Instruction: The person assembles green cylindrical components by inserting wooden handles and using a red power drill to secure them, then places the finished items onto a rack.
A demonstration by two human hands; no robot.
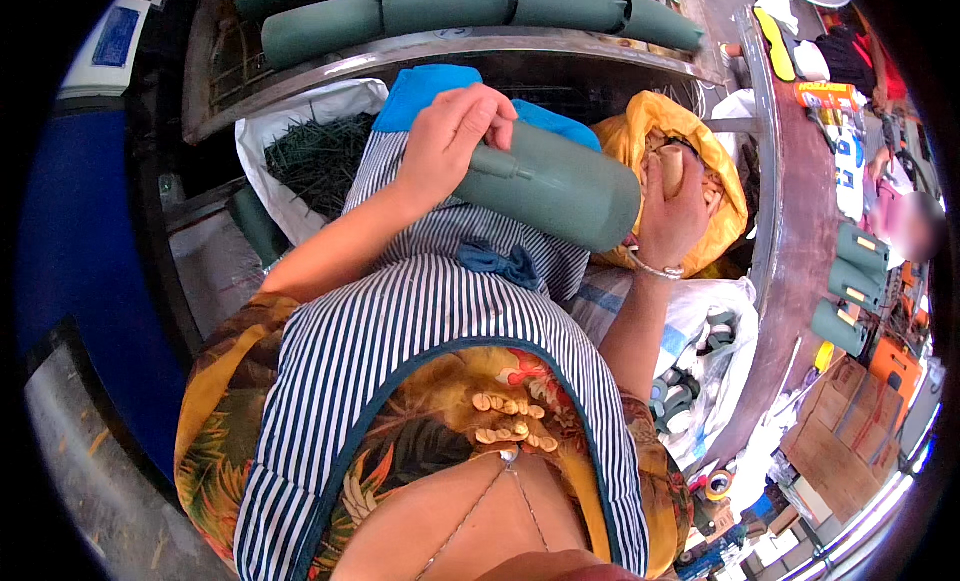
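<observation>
Viewed from my remote station; clock directions taken from the middle of the head view.

- Left hand [455,146], at 12 o'clock: fingers bent and nearly closed around the left end of the cylinder; fingertips partly hidden.
- Cylinder [560,191], dull green, at 1 o'clock: lying across the lap, tilted down toward its right end, which points to 2 o'clock.
- Right hand [675,216], at 2 o'clock: over the mouth of the yellow bag, thumb and fingers closed about a tan piece [671,167].
- Yellow bag [738,206], at 2 o'clock: top open, tan pieces inside.
- Apron [330,331], striped white and dark: worn by the person, under the cylinder.
- White sack [368,93], at 10 o'clock: open, filled with thin green strips [320,156].
- Rack [440,47], at 12 o'clock: metal-edged, bearing a row of green tubes [450,8] end to end.
- Clear bag [735,381], at 4 o'clock: round green and white parts [680,396] within.
- Bench [795,196], at 3 o'clock: brown top, green parts [855,281] near its far side.
- Carton [840,411], brown, at 4 o'clock.
- Tape roll [718,484], between 4 and 5 o'clock.
- Blue panel [90,251], at 9 o'clock.
</observation>
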